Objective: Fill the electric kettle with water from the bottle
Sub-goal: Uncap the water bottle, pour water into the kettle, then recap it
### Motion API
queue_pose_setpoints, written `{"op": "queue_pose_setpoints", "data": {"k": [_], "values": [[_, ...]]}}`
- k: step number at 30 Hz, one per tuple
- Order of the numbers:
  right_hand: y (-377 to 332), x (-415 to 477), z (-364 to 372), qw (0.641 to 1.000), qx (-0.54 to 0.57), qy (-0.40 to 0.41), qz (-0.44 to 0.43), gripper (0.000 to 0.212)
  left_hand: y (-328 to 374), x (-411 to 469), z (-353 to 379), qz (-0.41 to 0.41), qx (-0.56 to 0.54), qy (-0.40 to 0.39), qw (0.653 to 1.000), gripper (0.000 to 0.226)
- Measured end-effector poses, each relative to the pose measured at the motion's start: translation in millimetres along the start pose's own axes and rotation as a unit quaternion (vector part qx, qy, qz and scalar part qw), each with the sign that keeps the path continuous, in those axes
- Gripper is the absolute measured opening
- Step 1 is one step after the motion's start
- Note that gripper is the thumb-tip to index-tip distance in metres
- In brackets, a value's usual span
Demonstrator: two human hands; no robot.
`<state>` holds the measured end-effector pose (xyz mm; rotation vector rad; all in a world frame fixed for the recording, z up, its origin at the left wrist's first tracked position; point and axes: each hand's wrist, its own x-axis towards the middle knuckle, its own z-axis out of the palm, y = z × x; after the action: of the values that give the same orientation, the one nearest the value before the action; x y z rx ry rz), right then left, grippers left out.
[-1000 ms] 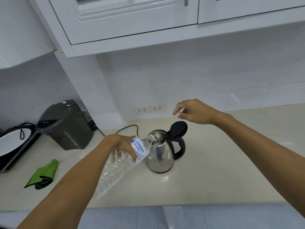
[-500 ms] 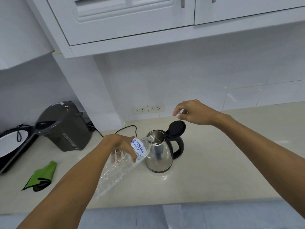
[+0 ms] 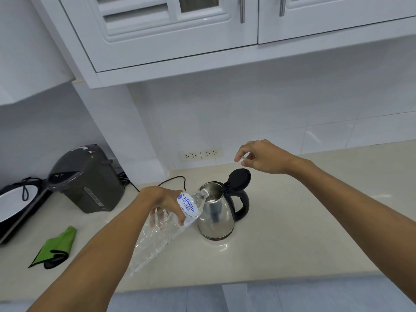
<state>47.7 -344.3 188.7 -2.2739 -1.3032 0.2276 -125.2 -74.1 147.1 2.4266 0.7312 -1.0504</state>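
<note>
- The stainless-steel electric kettle (image 3: 215, 218) stands upright on the cream countertop (image 3: 292, 239), a little right of the frame's centre, its black lid (image 3: 239, 178) flipped up and back over the black handle (image 3: 242, 204).
- The clear plastic water bottle (image 3: 167, 230) is tipped steeply, base low toward the lower left, neck raised so its mouth sits at the rim of the kettle's open top.
- A white and blue label reading "SINGHA WATER" wraps the bottle just below the neck.
- The left hand (image 3: 162, 202) is clamped around the bottle's upper body, fingers curled over the label's lower edge.
- The right hand (image 3: 262, 157) hovers above and behind the raised lid, apart from it, fingers pinched on a small white bottle cap (image 3: 243, 159).
- A black power cord (image 3: 171, 180) runs from behind the kettle toward the wall.
- Two white wall sockets (image 3: 200, 154) sit in the tiled backsplash above the counter's back edge.
- A dark grey electric water dispenser pot (image 3: 86, 180) stands at the left of the frame.
- A green cloth (image 3: 57, 246) lies crumpled on the counter at lower left, well apart from the kettle.
- A black appliance with a white inside (image 3: 13, 206) shows at the far left edge, partly cut off.
- White wall cabinets (image 3: 180, 30) with metal handles fill the top of the frame.
</note>
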Motion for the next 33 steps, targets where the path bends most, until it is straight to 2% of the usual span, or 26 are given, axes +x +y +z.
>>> {"op": "queue_pose_setpoints", "data": {"k": [13,21,29,33], "values": [[-4,-1,7,1.0,-0.002,0.001,-0.004,0.017,-2,0,2,0.0,0.007,-0.003,1.0,0.054],[-7,-1,15,1.0,0.014,-0.001,-0.002,0.017,-3,-2,3,0.005,-0.006,0.01,1.0,0.071],[-20,2,28,0.999,0.044,0.014,0.008,0.019,-9,-1,14,0.04,-0.055,0.021,0.997,0.065],[-27,5,37,0.999,0.042,0.021,0.011,0.023,-19,6,24,0.057,-0.085,0.054,0.993,0.079]]}}
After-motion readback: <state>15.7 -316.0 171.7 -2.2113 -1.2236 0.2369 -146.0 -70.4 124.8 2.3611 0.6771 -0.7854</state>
